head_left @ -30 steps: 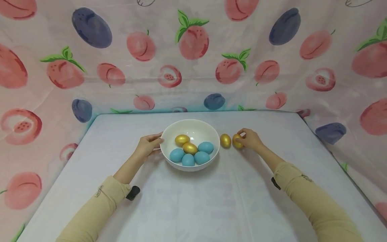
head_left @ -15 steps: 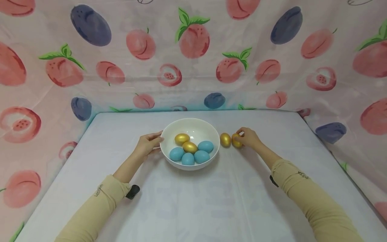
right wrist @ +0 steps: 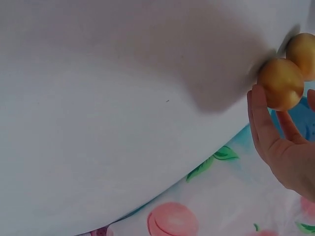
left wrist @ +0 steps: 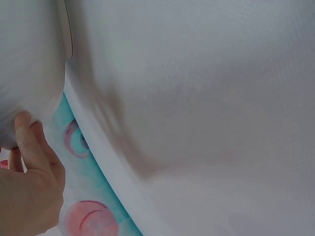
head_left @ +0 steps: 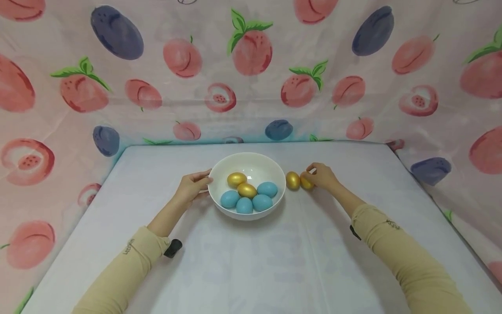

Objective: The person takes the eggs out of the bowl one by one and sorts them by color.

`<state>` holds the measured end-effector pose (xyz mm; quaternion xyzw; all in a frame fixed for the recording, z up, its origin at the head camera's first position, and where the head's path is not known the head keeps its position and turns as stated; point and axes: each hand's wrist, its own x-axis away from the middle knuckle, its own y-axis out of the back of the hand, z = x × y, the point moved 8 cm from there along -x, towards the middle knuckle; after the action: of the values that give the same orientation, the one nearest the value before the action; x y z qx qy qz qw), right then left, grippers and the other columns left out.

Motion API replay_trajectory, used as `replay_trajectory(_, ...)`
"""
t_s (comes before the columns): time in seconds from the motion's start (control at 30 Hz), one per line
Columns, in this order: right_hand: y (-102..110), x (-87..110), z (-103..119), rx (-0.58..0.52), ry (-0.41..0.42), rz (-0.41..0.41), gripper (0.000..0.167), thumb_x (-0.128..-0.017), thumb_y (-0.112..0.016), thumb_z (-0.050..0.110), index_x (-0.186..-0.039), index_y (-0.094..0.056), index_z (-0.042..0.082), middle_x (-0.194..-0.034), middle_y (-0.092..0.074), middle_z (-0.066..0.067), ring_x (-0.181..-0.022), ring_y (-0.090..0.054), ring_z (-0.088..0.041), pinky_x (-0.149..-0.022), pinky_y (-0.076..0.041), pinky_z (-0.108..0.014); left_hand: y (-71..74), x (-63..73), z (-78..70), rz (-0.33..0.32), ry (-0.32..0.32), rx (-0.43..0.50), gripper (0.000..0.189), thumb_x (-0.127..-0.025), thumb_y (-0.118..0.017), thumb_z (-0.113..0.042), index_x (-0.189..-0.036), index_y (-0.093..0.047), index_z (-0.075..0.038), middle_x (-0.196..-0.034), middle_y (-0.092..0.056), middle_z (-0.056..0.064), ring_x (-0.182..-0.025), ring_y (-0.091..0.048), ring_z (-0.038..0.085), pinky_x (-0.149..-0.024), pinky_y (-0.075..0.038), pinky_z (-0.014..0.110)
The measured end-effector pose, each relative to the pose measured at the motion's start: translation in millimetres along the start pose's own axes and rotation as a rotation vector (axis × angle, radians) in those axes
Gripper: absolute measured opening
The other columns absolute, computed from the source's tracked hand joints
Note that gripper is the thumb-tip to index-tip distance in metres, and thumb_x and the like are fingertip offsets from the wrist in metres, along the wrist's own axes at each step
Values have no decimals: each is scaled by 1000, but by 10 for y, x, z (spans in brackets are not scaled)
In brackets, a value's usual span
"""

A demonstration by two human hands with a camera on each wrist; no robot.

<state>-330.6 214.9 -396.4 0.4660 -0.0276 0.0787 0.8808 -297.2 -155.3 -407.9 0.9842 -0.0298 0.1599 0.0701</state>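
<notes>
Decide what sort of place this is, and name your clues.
Probably a staged indoor tabletop set-up: a fruit-print cloth hangs behind and on both sides of a white-covered table, where a bowl holds gold and blue eggs.

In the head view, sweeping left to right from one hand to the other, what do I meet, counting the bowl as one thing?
Left hand → white bowl → nearer gold egg → farther gold egg → right hand.

Fingers [head_left: 197, 175] on white bowl [head_left: 255, 166] and golden egg [head_left: 307, 182]
</notes>
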Motion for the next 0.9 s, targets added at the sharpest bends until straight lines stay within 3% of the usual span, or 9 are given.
replay_trajectory(0.47, 101, -10, 76, 46, 14, -13, 39, -92, -56, 21, -114, -55, -11, -111, -59, -33, -95, -59, -39, -77, -54, -41, -7, -9, -19, 7, -24, 31, 47, -93, -59, -13, -138, -46, -5, -139, -47, 21, -72, -63, 0, -75, -59, 21)
replay_trajectory(0.9, 219, -19, 178, 49, 73, -64, 32, -91, -54, 12, -113, -57, -11, -103, -61, -31, -87, -60, -36, -72, -54, -39, -6, -1, -11, 9, -15, 14, 47, -93, -58, -14, -138, -46, -7, -139, -49, 20, -73, -63, 0, -79, -59, 23)
